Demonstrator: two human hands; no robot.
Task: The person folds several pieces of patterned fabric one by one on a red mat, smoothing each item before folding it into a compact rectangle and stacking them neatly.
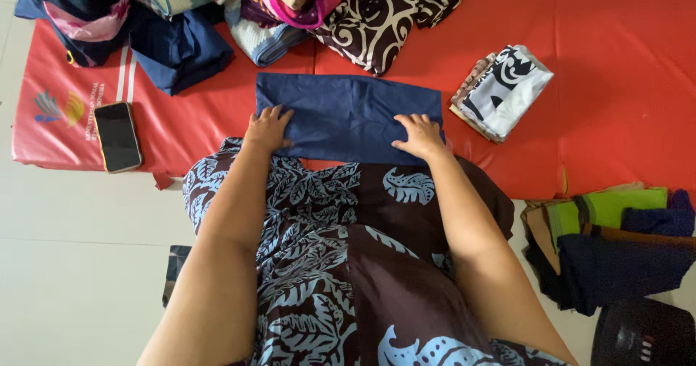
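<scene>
A navy blue cloth (346, 112), folded into a flat rectangle, lies on the red mat (623, 83) right in front of me. My left hand (267, 128) presses flat on its near left corner, fingers spread. My right hand (419, 135) rests flat on its near right edge, fingers apart. Neither hand grips the cloth. My lap, in a brown dress with blue leaf print, fills the lower middle.
A heap of unfolded clothes (217, 11) lies at the mat's far edge. A small folded stack with a black-and-white patterned top (504, 90) sits to the right. A phone (117, 135) rests on the mat's left. More folded clothes (616, 239) lie on the floor, right.
</scene>
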